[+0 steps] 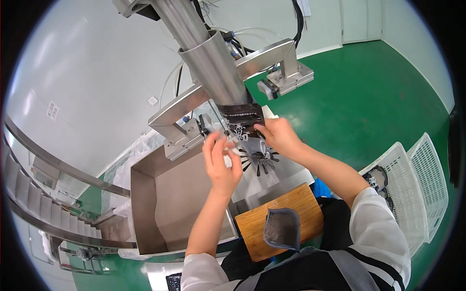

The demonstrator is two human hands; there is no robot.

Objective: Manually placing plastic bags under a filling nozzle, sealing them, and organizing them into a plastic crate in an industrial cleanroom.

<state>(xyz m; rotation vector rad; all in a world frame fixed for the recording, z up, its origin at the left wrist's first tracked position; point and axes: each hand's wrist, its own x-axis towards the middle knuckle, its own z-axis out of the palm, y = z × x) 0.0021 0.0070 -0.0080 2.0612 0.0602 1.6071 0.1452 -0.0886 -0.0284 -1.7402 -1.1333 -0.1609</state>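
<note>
- Fingers of right hand [283, 137] pinched together on edge of glossy dark plastic bag [245, 115], pale print.
- Left hand [223, 169]: fingers loosely curled, thumb apart; cannot tell if touching bag.
- Bag sits at lower end of smooth round steel tube [213, 68], just above black radiating prongs [258, 171].
- Angular metal clamp [182, 140] crowds left fingertips.
- Deep rectangular metal bin [179, 199] left; grained wooden board [250, 223] nearer body, dark grey rimmed piece [282, 228] on it; white perforated basket [405, 186] right.
</note>
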